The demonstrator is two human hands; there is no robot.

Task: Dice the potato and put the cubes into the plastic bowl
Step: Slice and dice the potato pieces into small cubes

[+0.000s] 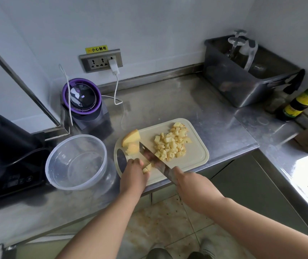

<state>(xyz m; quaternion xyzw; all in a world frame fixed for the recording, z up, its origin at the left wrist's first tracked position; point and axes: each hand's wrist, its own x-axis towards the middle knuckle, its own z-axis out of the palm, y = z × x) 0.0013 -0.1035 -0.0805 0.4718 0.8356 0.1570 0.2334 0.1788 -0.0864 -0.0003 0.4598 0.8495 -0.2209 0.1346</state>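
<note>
A pale cutting board (196, 156) lies on the steel counter. A heap of yellow potato cubes (171, 143) covers its middle and far part. Two larger uncut potato pieces (131, 142) sit at the board's left end. My left hand (133, 174) holds a small strip of potato (147, 168) at the board's near edge, fingers curled on it. My right hand (186, 181) grips the handle of a knife (153, 157), whose blade slants across the board beside the left fingers. The clear plastic bowl (56, 176) stands left of the board and looks empty.
A purple-rimmed appliance (82, 98) with a white cable stands behind the bowl. A black appliance (5, 146) sits at the far left. A grey bin (242, 75) with glasses is at the back right, bottles (302, 100) beside it. The counter edge runs just below the board.
</note>
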